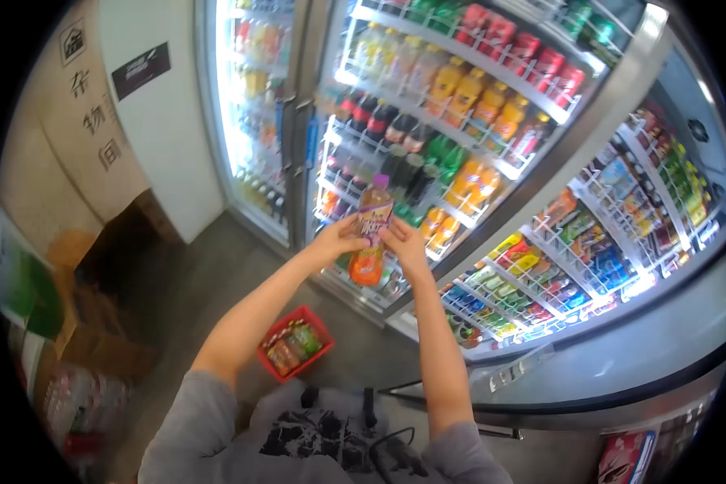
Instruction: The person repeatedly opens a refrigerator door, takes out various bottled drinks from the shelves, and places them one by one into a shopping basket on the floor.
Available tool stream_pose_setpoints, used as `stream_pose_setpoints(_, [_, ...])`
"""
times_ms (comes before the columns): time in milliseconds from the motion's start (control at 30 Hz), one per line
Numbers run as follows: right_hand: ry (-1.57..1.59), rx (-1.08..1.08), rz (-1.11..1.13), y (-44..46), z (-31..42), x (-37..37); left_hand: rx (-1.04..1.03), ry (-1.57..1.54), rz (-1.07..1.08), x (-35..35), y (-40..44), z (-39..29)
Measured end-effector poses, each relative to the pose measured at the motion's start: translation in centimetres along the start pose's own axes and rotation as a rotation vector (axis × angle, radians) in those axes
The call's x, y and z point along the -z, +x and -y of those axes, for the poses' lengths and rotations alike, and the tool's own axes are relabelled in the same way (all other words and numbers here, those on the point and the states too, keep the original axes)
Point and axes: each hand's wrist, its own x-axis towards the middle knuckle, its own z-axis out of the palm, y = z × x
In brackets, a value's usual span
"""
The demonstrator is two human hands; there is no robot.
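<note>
Below me there's a red basket (296,343) of packages on the grey floor (206,270); my left hand (336,240) and right hand (404,244) are both closed around a purple-capped bottle (366,270), upright between them. Beyond it, lit drink coolers (452,36) line the room, shelves full.

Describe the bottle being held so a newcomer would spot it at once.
Find the drinks cooler with cans and bottles on slanting rows. In front of its lower shelves, the right hand and left hand hold the bottle upright. Unlike the orange bottles shelved behind, it has a purple cap and purple-and-white label over orange-red contents.
</note>
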Motion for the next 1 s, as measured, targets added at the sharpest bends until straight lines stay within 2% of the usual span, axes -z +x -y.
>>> stream_pose_setpoints(133, [0.023, -0.043, 0.089, 2.3, -5.8, -4.5, 0.046, 0.001, -0.148, 5.7, -2.9, 2.6])
stream_pose_setpoints(233, [0.069, -0.019, 0.197, 4.3, -7.3, -7.9, 0.04, -0.014, -0.261, 9.2, -4.3, 4.6])
stream_pose_setpoints(300, [-0.046, -0.184, 0.185, 5.3, -10.3, -9.0, 0.095, -0.019, -0.374, 11.1, -5.2, 6.6])
stream_pose_setpoints(433, [-0.112, -0.213, 0.263, 7.3, -16.4, -11.1, 0.101, -0.085, -0.497, 13.9, -7.2, 11.7])
stream_pose_setpoints(467, [-0.042, -0.231, 0.32, 7.6, -17.9, -11.5, 0.104, -0.11, -0.549, 14.6, -7.6, 13.6])
stream_pose_setpoints(567, [-0.053, -0.261, 0.466, 7.9, -22.2, -12.1, 0.205, -0.172, -0.74, 14.3, -9.3, 16.1])
stream_pose_setpoints(600, [-0.06, -0.301, 0.488, 7.8, -23.7, -12.1, 0.222, -0.263, -0.752, 14.4, -9.8, 17.5])
stream_pose_setpoints(733, [-0.104, -0.376, 0.553, 6.6, -31.1, -11.0, 0.286, -0.274, -0.827, 14.5, -11.7, 25.9])
stream_pose_setpoints(833, [-0.143, -0.469, 0.562, 4.7, -36.4, -10.2, 0.309, -0.327, -0.912, 13.3, -13.5, 31.1])
stream_pose_setpoints(900, [-0.242, -0.544, 0.549, 3.3, -39.5, -9.4, 0.436, -0.392, -0.973, 12.8, -14.5, 34.1])
stream_pose_setpoints(1000, [-0.262, -0.621, 0.518, 1.3, -44.8, -8.4, 0.426, -0.401, -0.967, 12.4, -15.7, 38.9])
